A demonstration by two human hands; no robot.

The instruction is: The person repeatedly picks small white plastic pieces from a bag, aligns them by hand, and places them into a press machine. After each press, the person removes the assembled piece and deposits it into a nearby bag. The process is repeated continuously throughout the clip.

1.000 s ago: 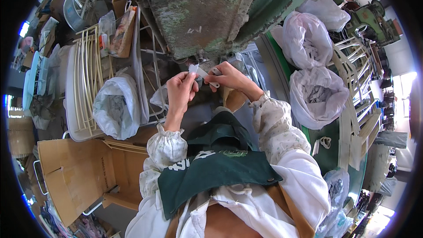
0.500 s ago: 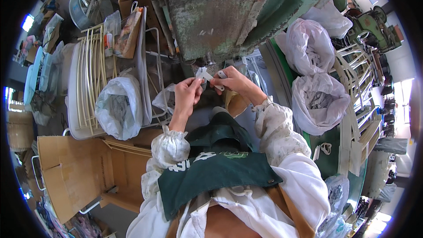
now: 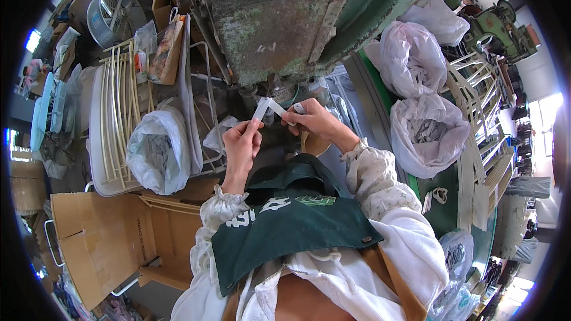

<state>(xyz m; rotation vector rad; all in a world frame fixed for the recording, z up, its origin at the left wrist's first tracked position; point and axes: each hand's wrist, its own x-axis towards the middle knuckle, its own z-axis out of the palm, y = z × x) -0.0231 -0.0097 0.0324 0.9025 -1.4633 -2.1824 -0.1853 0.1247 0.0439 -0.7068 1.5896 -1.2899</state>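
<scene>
My left hand (image 3: 242, 142) pinches the lower end of a flat white strip (image 3: 260, 109) between thumb and fingers. My right hand (image 3: 315, 121) is closed on a second white piece (image 3: 277, 107), with pale rounded ends showing around its fingers. The two pieces meet at their upper tips, forming an angle. I cannot tell whether they are joined. Both hands are just in front of the lower part of a worn green machine (image 3: 267, 53), whose metal tool end (image 3: 278, 90) lies beyond the pieces.
At left, a white bag of pale pieces (image 3: 159, 151) stands by a tray of long cream strips (image 3: 116, 125). An open cardboard box (image 3: 101, 244) is nearer. To the right are two filled white bags (image 3: 429, 137) and a green tabletop (image 3: 443, 217) with small white pieces.
My hands have moved slightly apart, the left one left and down. More of both white pieces shows, now angled with tips up. The whole view has shifted a little.
</scene>
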